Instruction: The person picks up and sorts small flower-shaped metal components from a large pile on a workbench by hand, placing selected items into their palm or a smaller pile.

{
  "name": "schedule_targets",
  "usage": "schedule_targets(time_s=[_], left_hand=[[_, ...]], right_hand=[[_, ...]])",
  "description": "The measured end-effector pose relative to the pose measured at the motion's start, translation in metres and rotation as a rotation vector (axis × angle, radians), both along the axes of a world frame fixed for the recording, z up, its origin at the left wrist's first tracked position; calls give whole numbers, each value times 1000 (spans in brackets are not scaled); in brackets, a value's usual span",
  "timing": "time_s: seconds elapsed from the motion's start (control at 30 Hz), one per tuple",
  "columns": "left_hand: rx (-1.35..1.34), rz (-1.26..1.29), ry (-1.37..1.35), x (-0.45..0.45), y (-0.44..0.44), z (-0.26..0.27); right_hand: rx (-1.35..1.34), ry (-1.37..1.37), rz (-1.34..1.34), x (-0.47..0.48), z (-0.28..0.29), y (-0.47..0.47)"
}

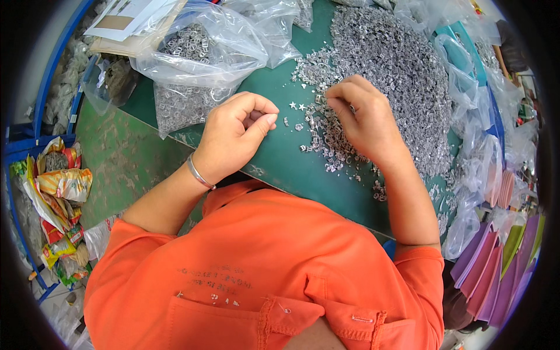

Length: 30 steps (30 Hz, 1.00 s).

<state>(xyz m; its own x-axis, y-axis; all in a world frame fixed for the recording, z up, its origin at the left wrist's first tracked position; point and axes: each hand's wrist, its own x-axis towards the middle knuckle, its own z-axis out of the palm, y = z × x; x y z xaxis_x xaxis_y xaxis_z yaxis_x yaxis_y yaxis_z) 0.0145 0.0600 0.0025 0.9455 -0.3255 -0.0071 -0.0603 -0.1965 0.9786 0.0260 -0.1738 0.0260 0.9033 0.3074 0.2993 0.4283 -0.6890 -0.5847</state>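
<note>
A broad heap of small metal pieces covers the right part of the green tabletop. My right hand is over the heap's left edge, thumb and forefinger close to the loose pieces there; whether a piece is pinched cannot be made out. To the left, my left hand is raised above the table with fingers curled and thumb against the forefinger. Anything inside that curl is hidden. Between the hands lie small star-shaped pieces and a round piece. Beyond my left hand stands an open clear plastic bag of similar pieces.
Papers and cardboard rest at the upper left. Plastic bags and a teal bin line the right side. Purple, pink and green bins are at the lower right. Food wrappers sit by a blue frame on the left.
</note>
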Motion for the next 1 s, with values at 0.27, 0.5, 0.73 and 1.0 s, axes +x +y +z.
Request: schedule_targets(time_s=[0.27,0.5,0.73,1.0], left_hand=[[63,-113,-76,9,-19,4],[-777,-201,826,17,-10,16],[508,128,-472,59,54,80],[405,-107,-934,25,7,59]], right_hand=[[-77,-54,195,-11,-13,14],[283,-127,211,0,16,20],[5,6,178,-28,-3,-2],[-132,-53,190,-41,-15,-4]])
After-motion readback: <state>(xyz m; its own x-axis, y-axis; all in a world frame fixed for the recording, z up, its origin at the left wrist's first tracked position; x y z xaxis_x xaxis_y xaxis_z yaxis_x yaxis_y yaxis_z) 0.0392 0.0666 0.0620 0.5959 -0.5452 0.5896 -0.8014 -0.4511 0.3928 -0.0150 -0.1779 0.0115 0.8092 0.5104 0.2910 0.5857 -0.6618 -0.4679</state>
